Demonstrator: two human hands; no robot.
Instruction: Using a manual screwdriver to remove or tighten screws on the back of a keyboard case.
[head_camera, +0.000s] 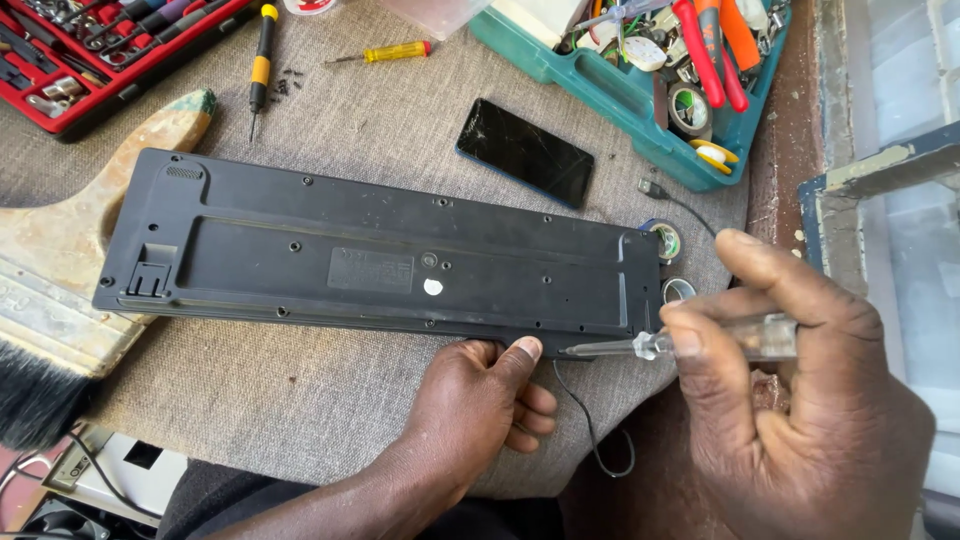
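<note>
- the right hand (800, 400) is nearest the camera, just off the right end of the keyboard (380, 260); it is closed around a clear-handled screwdriver (690, 343), thumb and fingers gripping the handle, the metal tip pointing at the keyboard's near right corner.
- the left hand (480, 400) sits at the near edge of the keyboard, thumb pressed on the rim and fingers curled under it, gripping that edge.
- the keyboard lies face down on a grey cloth (300, 390), its black underside and small screw holes showing; a thin black cable (590, 430) trails off its near right corner.
- left of the keyboard lies a wide paintbrush (60, 310) with a worn wooden handle.
- just beyond its right end sit two rolls of tape (668, 243).
- beyond the keyboard lies a phone (525, 152) with a cracked dark screen, then a yellow screwdriver (385, 52) and a black-and-yellow one (260, 60).
- farthest off are a red tool tray (100, 50) and a teal toolbox (640, 70).
- risk, as i judge it: the tip could slip off a screw head and gouge the plastic or jab the left thumb close by; a loosened screw could roll into the cloth folds.
</note>
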